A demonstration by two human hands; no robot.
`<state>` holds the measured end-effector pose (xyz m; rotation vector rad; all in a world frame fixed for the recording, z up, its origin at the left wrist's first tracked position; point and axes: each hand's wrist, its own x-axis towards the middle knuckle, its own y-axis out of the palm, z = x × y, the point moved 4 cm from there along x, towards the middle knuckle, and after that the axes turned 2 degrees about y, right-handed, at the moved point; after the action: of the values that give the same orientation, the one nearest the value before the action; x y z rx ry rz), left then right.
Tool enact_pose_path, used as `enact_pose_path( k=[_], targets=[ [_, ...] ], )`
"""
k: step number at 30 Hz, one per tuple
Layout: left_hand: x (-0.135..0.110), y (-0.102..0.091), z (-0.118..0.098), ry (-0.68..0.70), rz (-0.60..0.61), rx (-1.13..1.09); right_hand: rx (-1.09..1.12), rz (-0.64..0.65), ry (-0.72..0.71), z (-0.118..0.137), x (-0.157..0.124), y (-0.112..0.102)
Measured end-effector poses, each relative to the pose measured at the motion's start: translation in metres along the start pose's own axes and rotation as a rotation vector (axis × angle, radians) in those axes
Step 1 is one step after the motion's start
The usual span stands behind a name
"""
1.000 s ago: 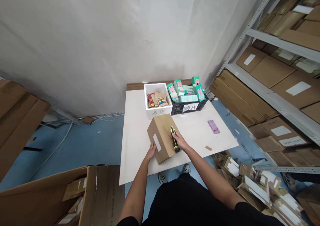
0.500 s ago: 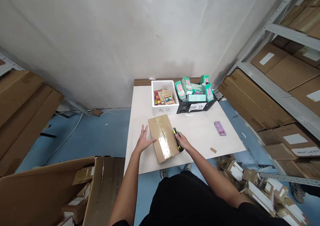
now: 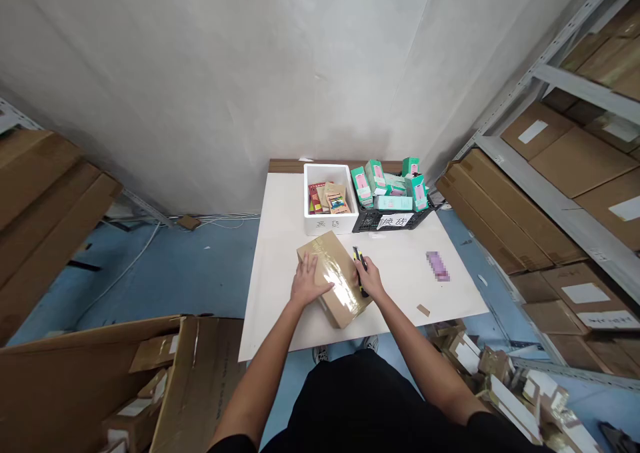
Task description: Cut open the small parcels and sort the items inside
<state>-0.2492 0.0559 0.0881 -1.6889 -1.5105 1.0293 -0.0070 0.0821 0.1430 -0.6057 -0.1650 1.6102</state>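
Observation:
A taped cardboard box (image 3: 334, 266) lies at a slant near the front of the white table (image 3: 273, 266). Clear shiny tape runs along its top. My left hand (image 3: 306, 283) rests on the box's left side, fingers spread over the top. In my right hand (image 3: 370, 278), closed around it, is a black and yellow utility knife (image 3: 357, 256), its front end pointing away from me. That hand is at the box's right edge. I cannot make out whether the blade is out.
Behind the box stand a white foam bin (image 3: 330, 226) holding packets and a black crate (image 3: 367, 223) with green-and-white boxes. A blurred purple item (image 3: 438, 266) and a cardboard scrap (image 3: 423, 310) lie to the right. A big carton (image 3: 170, 386) is at lower left; shelves (image 3: 565, 199) line the right.
My left hand has moved from beside the box onto its top. The box has turned slightly, and the knife has shifted a little right and up with my right hand.

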Motion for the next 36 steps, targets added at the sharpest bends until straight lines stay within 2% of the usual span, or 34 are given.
enact_pose_path(
  k=[4, 8, 11, 14, 20, 26, 31, 36],
  targets=[
    [0.005, 0.018, -0.032, -0.086, -0.007, -0.034, -0.427, 0.116, -0.185, 0.048, 0.037, 0.024],
    [0.004, 0.018, -0.035, -0.105, 0.035, -0.05, -0.703, 0.226, -0.228, 0.083, 0.071, 0.058],
    [0.0, 0.014, -0.032, -0.108, 0.062, -0.055, -0.828, 0.323, -0.239, 0.094, 0.084, 0.076],
    [-0.002, 0.011, -0.032, -0.115, 0.105, -0.063, -0.887, 0.389, -0.225, 0.093, 0.089, 0.082],
    [-0.003, 0.008, -0.034, -0.107, 0.145, -0.091, -0.935, 0.455, -0.198, 0.093, 0.089, 0.075],
    [-0.006, 0.002, -0.033, -0.144, 0.13, -0.053, -0.952, 0.535, -0.08, 0.094, 0.077, 0.063],
    [-0.006, -0.001, -0.032, -0.164, 0.119, -0.017, -0.958, 0.584, -0.011, 0.079, 0.042, 0.039],
    [-0.005, -0.002, -0.033, -0.171, 0.108, -0.008, -1.07, 0.621, -0.012, 0.041, -0.013, 0.003]
  ],
)
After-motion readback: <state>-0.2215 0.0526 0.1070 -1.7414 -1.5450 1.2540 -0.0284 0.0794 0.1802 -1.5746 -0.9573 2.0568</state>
